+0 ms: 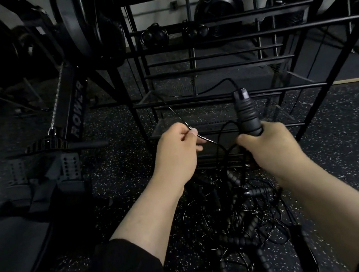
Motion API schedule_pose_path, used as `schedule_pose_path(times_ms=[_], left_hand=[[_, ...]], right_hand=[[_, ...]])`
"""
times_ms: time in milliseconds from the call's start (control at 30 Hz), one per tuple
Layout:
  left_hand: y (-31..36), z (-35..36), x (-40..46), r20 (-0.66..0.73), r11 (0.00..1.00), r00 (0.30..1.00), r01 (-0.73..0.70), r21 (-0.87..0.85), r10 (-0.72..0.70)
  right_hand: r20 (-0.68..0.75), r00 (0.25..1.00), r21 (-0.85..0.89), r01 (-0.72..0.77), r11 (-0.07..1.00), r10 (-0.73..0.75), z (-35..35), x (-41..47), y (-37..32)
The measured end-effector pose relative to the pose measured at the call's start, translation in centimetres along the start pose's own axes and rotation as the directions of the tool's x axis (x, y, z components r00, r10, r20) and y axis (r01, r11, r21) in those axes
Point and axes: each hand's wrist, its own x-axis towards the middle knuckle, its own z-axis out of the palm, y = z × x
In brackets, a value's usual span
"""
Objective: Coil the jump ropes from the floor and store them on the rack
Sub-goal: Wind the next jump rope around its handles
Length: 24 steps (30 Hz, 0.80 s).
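The right hand (270,146) gripped a black handle (247,112), fingers curled round its lower end, with the handle standing nearly upright and its ribbed upper part projecting above the fist. A thin black cord (224,82) left the top of the handle, arched to the left and ran down to the left hand (175,151). The left hand pinched this cord between thumb and fingers, the fingers folded inward; the cord passed out to the right of the pinch and hung in a loop between the two hands. Both hands were held apart at about the same height, above the floor (117,186) and in front of the rack (214,97). The remaining ropes (245,222) lay in a tangled pile on the speckled floor, near and between the forearms, with several ribbed handles mixed among thin cords; individual ropes could not be told apart. The rack stood just beyond the hands, a black frame of horizontal bars with mesh shelves at its lower levels. Dark round objects sat on an upper shelf, too dim to identify. A rower (76,115) stood to the left, its lettered rail angled toward the far side. A dark sleeve (125,265) covered the left forearm near the elbow.
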Motion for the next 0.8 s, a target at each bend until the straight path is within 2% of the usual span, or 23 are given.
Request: schedule_pose_path(times_ms=[167,300,467,700,767,800], left_hand=[[-0.5,-0.5,0.7,-0.143,0.994,0.989,0.014,-0.111,-0.03],[0.1,-1.0,0.5,-0.233,0.982,0.972,-0.051,-0.181,0.008],[1.4,-1.4,0.2,-0.203,0.934,0.976,-0.138,-0.33,0.072],[1.7,-1.8,0.2,-0.096,0.92,0.985,-0.166,-0.355,0.141],[1.8,-1.7,0.3,-0.073,0.905,0.984,-0.179,-0.386,0.163],[1.9,-1.6,0.3,-0.06,0.894,0.984,-0.177,-0.413,0.167]], right_hand=[[-0.025,0.998,-0.035,-0.05,0.998,0.049,-1.4,0.8,0.5],[-0.037,0.996,-0.089,-0.079,0.993,0.076,-1.7,1.1,0.9],[-0.025,0.997,-0.162,-0.071,0.984,0.068,-1.7,1.2,1.1],[0.052,0.998,-0.227,0.039,0.973,-0.028,-1.0,0.9,1.0],[0.116,0.992,-0.145,0.067,0.987,-0.05,-0.2,0.3,0.6],[0.175,0.984,-0.044,0.044,0.998,-0.036,0.4,-0.1,0.4]])
